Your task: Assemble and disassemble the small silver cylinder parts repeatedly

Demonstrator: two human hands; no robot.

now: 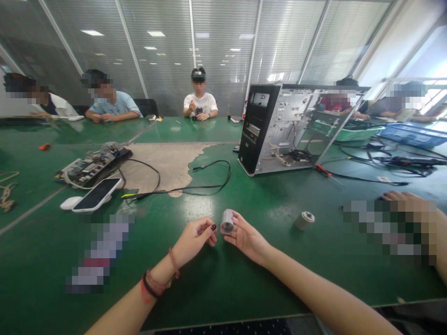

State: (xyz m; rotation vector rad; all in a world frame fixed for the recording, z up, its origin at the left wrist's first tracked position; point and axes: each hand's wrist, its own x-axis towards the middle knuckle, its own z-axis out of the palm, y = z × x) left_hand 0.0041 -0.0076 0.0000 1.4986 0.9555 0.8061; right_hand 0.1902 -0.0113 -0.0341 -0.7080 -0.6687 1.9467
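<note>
My right hand (246,237) holds a small grey cylinder (227,220) between thumb and fingers, just above the green table. One end of it faces me and looks dark inside. Close beside it on the left is my left hand (199,232), its fingers curled in and the thumb against them; whatever may be in that pinch is too small to make out. The two hands are slightly apart. To the right, a similar pale grey cylinder (305,221) with a metal fitting on top rests on the table.
A computer case (258,132) with its side off stands ahead. Leftward are a phone (98,194), a circuit assembly (94,165) and a black cable (209,187). An orange screwdriver (323,170), a blue basket (415,137) and another person's hand (407,204) are rightward. Several people sit opposite.
</note>
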